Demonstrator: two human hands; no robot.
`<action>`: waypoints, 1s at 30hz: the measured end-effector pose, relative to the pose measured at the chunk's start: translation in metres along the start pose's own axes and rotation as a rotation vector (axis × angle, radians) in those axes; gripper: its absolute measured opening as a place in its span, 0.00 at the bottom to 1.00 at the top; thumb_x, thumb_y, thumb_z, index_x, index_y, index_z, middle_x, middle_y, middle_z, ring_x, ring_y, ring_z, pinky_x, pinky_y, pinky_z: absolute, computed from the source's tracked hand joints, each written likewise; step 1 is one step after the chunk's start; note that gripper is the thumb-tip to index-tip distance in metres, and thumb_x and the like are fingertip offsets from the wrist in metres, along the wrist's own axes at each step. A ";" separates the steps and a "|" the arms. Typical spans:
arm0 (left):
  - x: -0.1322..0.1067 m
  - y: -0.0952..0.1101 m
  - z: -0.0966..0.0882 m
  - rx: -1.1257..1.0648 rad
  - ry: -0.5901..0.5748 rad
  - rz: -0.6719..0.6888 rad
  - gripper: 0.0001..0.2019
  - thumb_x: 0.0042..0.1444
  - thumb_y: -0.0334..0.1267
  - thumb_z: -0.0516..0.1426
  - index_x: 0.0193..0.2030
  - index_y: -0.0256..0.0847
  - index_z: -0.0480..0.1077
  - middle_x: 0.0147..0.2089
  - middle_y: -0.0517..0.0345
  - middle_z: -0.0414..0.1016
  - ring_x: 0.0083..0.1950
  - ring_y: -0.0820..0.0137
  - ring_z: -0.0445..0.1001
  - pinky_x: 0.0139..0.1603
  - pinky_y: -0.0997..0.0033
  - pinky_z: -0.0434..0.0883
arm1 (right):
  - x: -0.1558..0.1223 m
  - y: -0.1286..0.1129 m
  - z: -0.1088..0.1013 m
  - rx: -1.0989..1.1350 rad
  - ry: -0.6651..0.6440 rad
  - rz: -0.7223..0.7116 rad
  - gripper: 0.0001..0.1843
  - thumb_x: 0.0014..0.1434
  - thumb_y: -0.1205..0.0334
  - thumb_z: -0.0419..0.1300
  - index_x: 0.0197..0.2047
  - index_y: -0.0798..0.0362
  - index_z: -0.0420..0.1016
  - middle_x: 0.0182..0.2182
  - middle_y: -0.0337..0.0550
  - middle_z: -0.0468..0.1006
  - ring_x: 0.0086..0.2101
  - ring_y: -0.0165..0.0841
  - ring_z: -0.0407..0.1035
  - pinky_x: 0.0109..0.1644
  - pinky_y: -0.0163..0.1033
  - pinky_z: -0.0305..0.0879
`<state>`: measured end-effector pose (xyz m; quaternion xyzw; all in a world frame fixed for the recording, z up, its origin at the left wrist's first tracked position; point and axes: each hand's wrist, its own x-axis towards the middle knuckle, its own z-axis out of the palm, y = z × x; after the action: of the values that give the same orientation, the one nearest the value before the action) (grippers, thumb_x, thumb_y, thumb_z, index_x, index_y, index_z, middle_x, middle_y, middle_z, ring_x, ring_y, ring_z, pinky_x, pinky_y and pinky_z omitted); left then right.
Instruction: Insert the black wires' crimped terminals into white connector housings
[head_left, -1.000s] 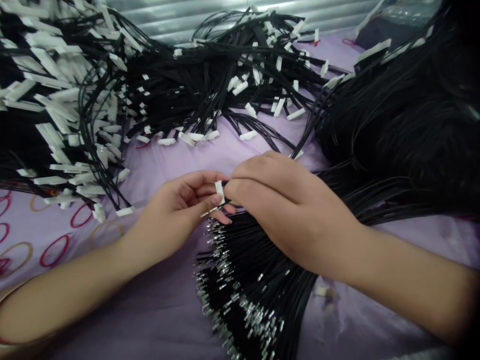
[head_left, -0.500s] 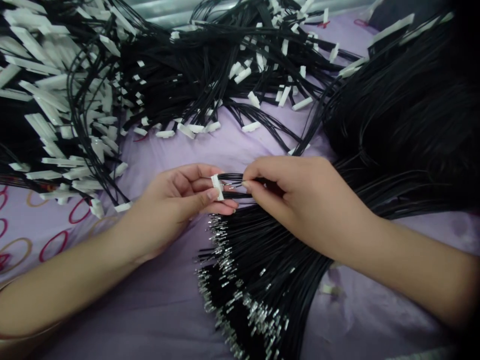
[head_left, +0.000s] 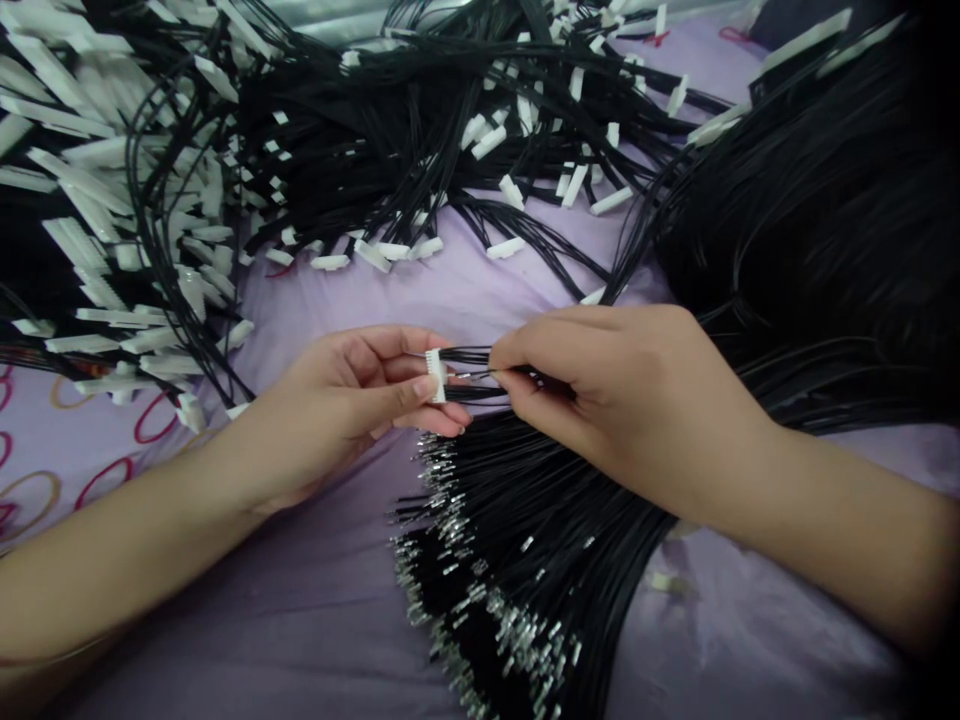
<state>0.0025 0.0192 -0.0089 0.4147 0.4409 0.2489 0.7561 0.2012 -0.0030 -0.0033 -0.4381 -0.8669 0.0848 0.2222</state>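
Between thumb and fingers, my left hand [head_left: 367, 390] grips a small white connector housing [head_left: 435, 375]. Several black wires [head_left: 466, 354] run from the housing toward the right. My right hand [head_left: 600, 370] is closed in a pinch on black wire close to its metal-tipped end [head_left: 463, 376], which points at the housing's near face. Whether that tip is inside a slot is too small to tell. Below both hands lies a fan of loose black wires [head_left: 555, 490] with shiny metal terminals [head_left: 442, 490] at their left ends.
A heap of black cables with white connectors [head_left: 90, 200] fills the far left. More such cables [head_left: 360, 150] lie across the back. At right is a large dark bundle of wires [head_left: 795, 220]. Everything rests on a purple cloth [head_left: 300, 600] with coloured rings at left.
The metal-tipped wire end now sits closer in line with the housing's middle. My right hand has shifted slightly to the right, while my left hand keeps its hold; the view moved a little.
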 end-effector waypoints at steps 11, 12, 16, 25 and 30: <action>0.001 0.003 0.000 -0.004 0.021 -0.034 0.09 0.49 0.26 0.60 0.38 0.36 0.73 0.29 0.59 0.78 0.28 0.76 0.77 0.30 0.84 0.76 | 0.000 0.000 -0.001 -0.058 -0.062 -0.058 0.09 0.60 0.68 0.51 0.35 0.58 0.74 0.26 0.41 0.72 0.29 0.29 0.67 0.28 0.33 0.54; 0.001 0.003 0.000 -0.006 0.018 -0.034 0.09 0.49 0.26 0.60 0.38 0.36 0.73 0.29 0.59 0.78 0.28 0.76 0.77 0.30 0.84 0.76 | 0.001 0.000 -0.002 -0.056 -0.083 -0.070 0.09 0.59 0.69 0.52 0.35 0.58 0.74 0.26 0.41 0.72 0.29 0.30 0.67 0.29 0.33 0.54; 0.000 0.002 0.000 -0.029 0.006 -0.035 0.09 0.49 0.25 0.60 0.38 0.36 0.73 0.29 0.59 0.78 0.29 0.76 0.78 0.31 0.84 0.77 | 0.001 0.001 -0.004 -0.051 -0.115 -0.108 0.08 0.58 0.71 0.53 0.35 0.59 0.74 0.26 0.41 0.72 0.30 0.31 0.67 0.30 0.34 0.56; 0.001 0.002 -0.003 -0.028 -0.002 -0.060 0.10 0.50 0.26 0.60 0.41 0.36 0.71 0.29 0.58 0.78 0.29 0.76 0.78 0.31 0.84 0.76 | 0.001 0.001 -0.006 -0.042 -0.120 -0.089 0.09 0.59 0.70 0.52 0.35 0.60 0.74 0.26 0.41 0.71 0.29 0.30 0.66 0.31 0.34 0.58; 0.001 0.002 -0.003 -0.010 -0.006 -0.068 0.11 0.49 0.27 0.60 0.41 0.36 0.70 0.28 0.58 0.78 0.30 0.75 0.78 0.32 0.84 0.76 | 0.001 0.000 -0.003 -0.017 -0.108 -0.058 0.11 0.60 0.69 0.51 0.36 0.59 0.75 0.28 0.43 0.73 0.31 0.30 0.67 0.33 0.34 0.59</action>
<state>0.0005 0.0221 -0.0089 0.3965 0.4513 0.2242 0.7674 0.2018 -0.0021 0.0001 -0.4093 -0.8907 0.0942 0.1737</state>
